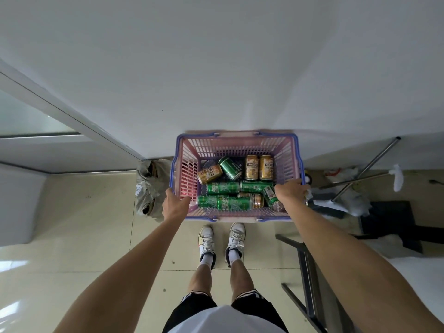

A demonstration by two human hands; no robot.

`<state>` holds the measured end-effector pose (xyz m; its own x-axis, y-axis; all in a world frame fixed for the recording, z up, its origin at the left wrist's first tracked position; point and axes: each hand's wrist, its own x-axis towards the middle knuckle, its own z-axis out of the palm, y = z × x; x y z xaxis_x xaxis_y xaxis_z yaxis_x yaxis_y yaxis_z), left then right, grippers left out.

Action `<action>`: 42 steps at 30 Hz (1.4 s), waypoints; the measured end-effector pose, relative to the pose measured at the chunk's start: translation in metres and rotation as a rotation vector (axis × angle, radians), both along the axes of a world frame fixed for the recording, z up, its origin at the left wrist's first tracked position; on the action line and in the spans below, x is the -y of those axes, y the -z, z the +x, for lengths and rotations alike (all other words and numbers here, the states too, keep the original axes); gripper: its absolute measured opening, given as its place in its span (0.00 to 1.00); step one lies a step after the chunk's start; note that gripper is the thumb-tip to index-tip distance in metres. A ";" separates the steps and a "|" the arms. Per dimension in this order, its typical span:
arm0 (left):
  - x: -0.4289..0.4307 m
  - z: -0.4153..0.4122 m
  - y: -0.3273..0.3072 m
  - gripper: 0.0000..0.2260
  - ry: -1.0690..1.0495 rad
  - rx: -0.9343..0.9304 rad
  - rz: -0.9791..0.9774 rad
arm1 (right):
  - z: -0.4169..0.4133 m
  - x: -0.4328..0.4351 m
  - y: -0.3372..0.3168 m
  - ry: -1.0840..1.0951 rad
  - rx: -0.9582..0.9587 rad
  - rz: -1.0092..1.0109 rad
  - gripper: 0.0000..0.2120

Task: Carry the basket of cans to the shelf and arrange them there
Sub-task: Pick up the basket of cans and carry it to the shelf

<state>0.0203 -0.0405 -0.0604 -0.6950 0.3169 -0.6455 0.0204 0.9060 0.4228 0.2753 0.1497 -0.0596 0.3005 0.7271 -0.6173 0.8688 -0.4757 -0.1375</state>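
A pink plastic basket [236, 143] with a purple rim and folded handles is held in front of me, close to a white wall. Inside lie several green cans [223, 187] and several gold cans [258, 167], most on their sides. My left hand [173, 204] grips the basket's left rim near its front corner. My right hand [292, 191] grips the right rim, also near the front. No shelf shows in the head view.
A white wall [216, 68] rises right behind the basket. A grey wrapped parcel [149, 188] lies on the tiled floor to the left. At the right are a dark metal frame [305, 267], a mop [365, 169], and black mats [394, 222]. My feet stand below the basket.
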 end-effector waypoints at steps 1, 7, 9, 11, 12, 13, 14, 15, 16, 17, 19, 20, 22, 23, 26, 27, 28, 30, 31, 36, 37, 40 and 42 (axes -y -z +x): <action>0.000 -0.001 -0.001 0.25 -0.035 -0.027 0.005 | 0.002 0.000 0.001 0.008 -0.015 0.011 0.35; -0.005 -0.008 -0.008 0.14 -0.124 -0.083 0.077 | 0.008 -0.004 -0.007 0.114 -0.034 0.044 0.39; -0.009 -0.005 -0.011 0.11 -0.145 -0.011 0.107 | 0.013 -0.001 -0.008 0.129 -0.079 0.002 0.37; -0.010 0.000 -0.013 0.12 -0.167 0.050 0.101 | 0.018 0.000 -0.009 0.131 -0.096 -0.008 0.35; -0.010 0.001 -0.015 0.13 -0.175 0.063 0.096 | 0.020 -0.001 -0.012 0.139 -0.077 0.004 0.34; -0.011 0.003 -0.016 0.13 -0.184 0.068 0.095 | 0.022 -0.002 -0.014 0.151 -0.051 0.015 0.33; -0.011 0.005 -0.019 0.13 -0.195 0.070 0.098 | 0.022 -0.003 -0.019 0.166 -0.032 0.023 0.31; -0.013 0.006 -0.022 0.12 -0.211 0.071 0.105 | 0.023 -0.004 -0.023 0.181 -0.021 0.028 0.30; -0.014 0.008 -0.026 0.11 -0.232 0.072 0.116 | 0.023 -0.005 -0.028 0.193 -0.017 0.036 0.30; -0.017 0.009 -0.030 0.09 -0.262 0.077 0.130 | 0.023 -0.005 -0.032 0.205 -0.018 0.053 0.30; -0.023 0.012 -0.037 0.09 -0.338 0.121 0.181 | 0.021 -0.003 -0.041 0.226 -0.060 0.091 0.28; -0.026 0.013 -0.040 0.10 -0.364 0.165 0.219 | 0.016 -0.001 -0.046 0.234 -0.105 0.104 0.27; -0.033 0.018 -0.047 0.11 -0.352 0.270 0.291 | 0.004 0.005 -0.055 0.245 -0.198 0.141 0.26; -0.037 0.022 -0.050 0.10 -0.335 0.313 0.320 | -0.001 0.008 -0.060 0.235 -0.230 0.167 0.26; -0.053 0.038 -0.060 0.11 -0.242 0.442 0.368 | -0.010 0.012 -0.073 0.246 -0.325 0.199 0.22; -0.059 0.045 -0.062 0.12 -0.180 0.485 0.367 | -0.010 0.012 -0.075 0.270 -0.361 0.175 0.22; -0.064 0.053 -0.064 0.12 -0.113 0.520 0.358 | -0.010 0.010 -0.076 0.336 -0.429 0.124 0.22; -0.074 0.071 -0.067 0.13 -0.003 0.571 0.338 | -0.014 0.012 -0.079 0.492 -0.644 -0.064 0.22; -0.077 0.080 -0.069 0.13 0.018 0.589 0.333 | -0.020 0.015 -0.081 0.490 -0.728 -0.168 0.24; -0.078 0.111 -0.074 0.14 -0.008 0.644 0.369 | -0.058 0.054 -0.073 0.337 -0.916 -0.343 0.24; -0.076 0.113 -0.074 0.13 -0.048 0.626 0.377 | -0.061 0.062 -0.069 0.355 -0.946 -0.315 0.23; -0.072 0.114 -0.072 0.13 -0.152 0.563 0.444 | -0.064 0.073 -0.057 0.357 -0.974 -0.195 0.16; -0.073 0.115 -0.073 0.10 -0.199 0.539 0.490 | -0.065 0.074 -0.059 0.336 -0.966 -0.182 0.15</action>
